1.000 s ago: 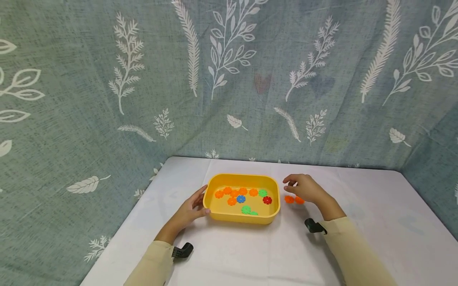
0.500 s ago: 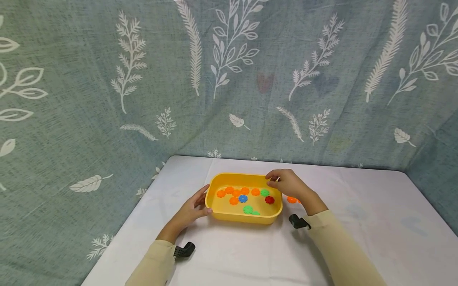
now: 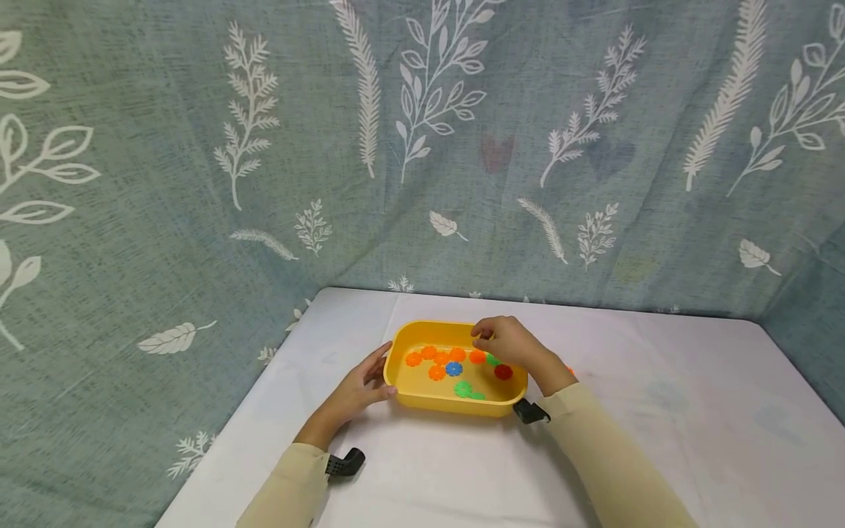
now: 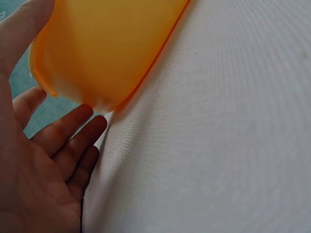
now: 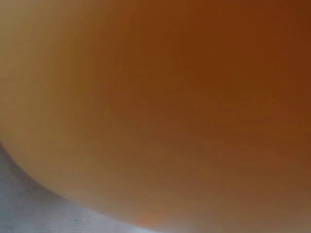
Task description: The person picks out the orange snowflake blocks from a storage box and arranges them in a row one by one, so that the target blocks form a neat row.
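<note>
A yellow tray [image 3: 449,405] is set on the white table [image 3: 422,469], and its left end is touched by the left hand [image 3: 359,389], whose fingers are spread, apart from the thumb. Over the tray's right part the right hand [image 3: 511,341] is seen, thumb and index tips brought close together; whether anything is pinched cannot be told.

Only in the head view are the tray's contents shown: orange discs [image 3: 436,373] grouped toward the left and back, a blue disc [image 3: 453,369] among them, green discs [image 3: 463,389] near the front and under the right hand, and a red disc [image 3: 503,372] at the right. A bit of orange [image 3: 571,370] is half hidden behind the right wrist, on the table.

In the left wrist view the lower fingers [image 4: 73,150], hidden from above, are revealed beside the tray's end. The right wrist view is filled by an orange-brown blur, and no fingers can be made out.
</note>
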Action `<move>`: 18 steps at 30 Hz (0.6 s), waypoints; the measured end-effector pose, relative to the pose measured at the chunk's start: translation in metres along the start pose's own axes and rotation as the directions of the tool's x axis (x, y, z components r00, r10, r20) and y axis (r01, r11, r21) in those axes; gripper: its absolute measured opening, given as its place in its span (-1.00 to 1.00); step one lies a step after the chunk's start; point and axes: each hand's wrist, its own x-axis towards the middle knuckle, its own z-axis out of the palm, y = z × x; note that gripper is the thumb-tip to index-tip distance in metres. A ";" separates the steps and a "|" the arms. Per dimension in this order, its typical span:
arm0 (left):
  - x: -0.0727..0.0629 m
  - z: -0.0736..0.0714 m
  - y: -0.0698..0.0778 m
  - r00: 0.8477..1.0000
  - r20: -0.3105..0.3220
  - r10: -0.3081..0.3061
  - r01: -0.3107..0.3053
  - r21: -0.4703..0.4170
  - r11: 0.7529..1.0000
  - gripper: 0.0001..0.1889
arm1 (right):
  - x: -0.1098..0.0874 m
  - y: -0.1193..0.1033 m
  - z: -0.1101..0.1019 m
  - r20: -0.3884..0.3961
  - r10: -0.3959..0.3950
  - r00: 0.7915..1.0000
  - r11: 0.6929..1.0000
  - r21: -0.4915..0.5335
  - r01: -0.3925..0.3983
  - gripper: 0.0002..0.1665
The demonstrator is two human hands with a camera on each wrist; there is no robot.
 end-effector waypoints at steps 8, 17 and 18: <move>-0.001 0.000 0.003 1.000 0.000 -0.005 0.005 0.002 1.000 -0.09 | 0.005 -0.002 0.006 0.021 0.018 1.000 0.995 -0.102 -0.016 -0.70; 0.001 -0.001 -0.002 1.000 0.017 0.006 -0.006 -0.005 1.000 -0.10 | 0.004 -0.002 0.017 0.031 0.031 0.999 0.972 -0.234 -0.023 -0.68; 0.001 -0.001 -0.002 1.000 0.019 0.009 -0.009 -0.010 1.000 -0.10 | 0.004 -0.002 0.017 0.025 0.027 0.999 0.965 -0.260 -0.020 -0.68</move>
